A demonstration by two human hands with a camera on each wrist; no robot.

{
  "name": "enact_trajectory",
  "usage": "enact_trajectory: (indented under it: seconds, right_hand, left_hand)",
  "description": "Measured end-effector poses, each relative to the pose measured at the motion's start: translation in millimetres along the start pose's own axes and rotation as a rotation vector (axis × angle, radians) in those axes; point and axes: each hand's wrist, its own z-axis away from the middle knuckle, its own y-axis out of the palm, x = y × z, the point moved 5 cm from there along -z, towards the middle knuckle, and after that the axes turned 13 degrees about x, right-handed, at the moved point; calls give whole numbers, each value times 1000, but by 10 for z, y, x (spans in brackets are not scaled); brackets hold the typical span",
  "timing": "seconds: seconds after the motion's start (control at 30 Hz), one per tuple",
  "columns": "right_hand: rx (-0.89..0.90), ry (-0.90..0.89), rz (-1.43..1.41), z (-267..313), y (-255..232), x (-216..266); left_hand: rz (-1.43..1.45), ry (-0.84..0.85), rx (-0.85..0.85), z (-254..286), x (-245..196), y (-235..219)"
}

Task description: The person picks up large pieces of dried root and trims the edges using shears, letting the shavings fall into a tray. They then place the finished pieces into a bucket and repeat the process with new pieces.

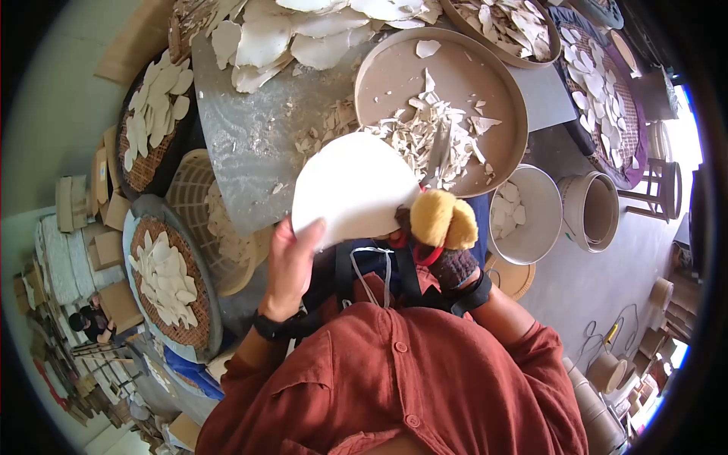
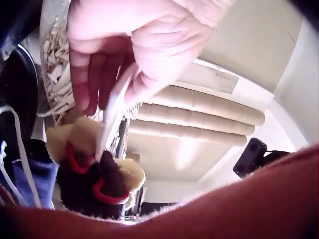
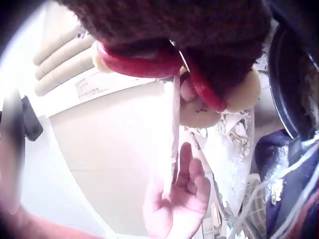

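My bare left hand (image 1: 292, 262) pinches the near left edge of a thin, white, rounded slab (image 1: 353, 186), thumb on top and fingers beneath. Wearing a dark knitted glove, my right hand (image 1: 455, 269) grips red-handled scissors (image 1: 438, 152) at the slab's right edge. Their metal blades point away from me over the scraps. Fuzzy yellow padding (image 1: 432, 216) covers part of the gloved fingers and the red handles. In the right wrist view the slab (image 3: 172, 134) stands edge-on between the red handle loops (image 3: 137, 62) and the left hand (image 3: 177, 211).
A round tray (image 1: 474, 68) of white scraps (image 1: 402, 136) sits ahead on a grey metal table (image 1: 243, 144). More white slabs (image 1: 326, 34) are piled at the back. A white bucket (image 1: 540, 220) stands at right, a basket (image 1: 193, 178) and a woven tray (image 1: 201, 303) at left.
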Motion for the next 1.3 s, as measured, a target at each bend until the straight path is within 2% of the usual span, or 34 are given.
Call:
enact_trajectory:
  seconds: [0.07, 0.13, 0.17, 0.2, 0.3, 0.4, 0.6, 0.7, 0.8, 1.0, 1.1, 1.17, 1.23, 1.27, 1.3]
  right_hand:
    - [180, 15, -807, 52, 41, -140]
    - [299, -17, -1328, 14, 119, -55]
    - [296, 21, -1339, 14, 151, -35]
    - [355, 66, -1315, 15, 182, 59]
    - [274, 18, -964, 95, 80, -1]
    - [257, 67, -960, 119, 88, 95]
    - [277, 40, -338, 126, -1, 409]
    - [212, 62, -645, 162, -15, 355]
    - [121, 97, -563, 198, -77, 206]
    - [143, 111, -274, 230, -99, 334]
    - [191, 65, -539, 216, -35, 290]
    - [198, 99, -423, 200, -82, 157]
    - [221, 94, -508, 143, -109, 156]
    - [222, 90, -525, 120, -115, 182]
    - [156, 93, -323, 113, -155, 226]
  left_hand:
    - [64, 107, -71, -109, -58, -53]
    - [75, 200, -158, -227, -129, -121]
    - [33, 218, -164, -268, -184, -116]
    - [-8, 234, -168, -305, -246, -94]
    - [-75, 226, -109, -413, -321, -72]
    - [-160, 194, -69, -512, -353, -26]
    - [-217, 144, 7, -607, -370, 92]
    - [-204, 113, 8, -645, -332, 148]
    - [-194, 108, 25, -700, -275, 165]
    - [-295, 151, 0, -761, -244, 101]
    - [-318, 117, 61, -731, -387, 57]
    - [-244, -49, 205, -656, -512, 11]
    - [-344, -217, 272, -594, -661, -252]
    - [-413, -309, 133, -542, -850, -481]
    - [-508, -188, -85, -565, -1086, -734]
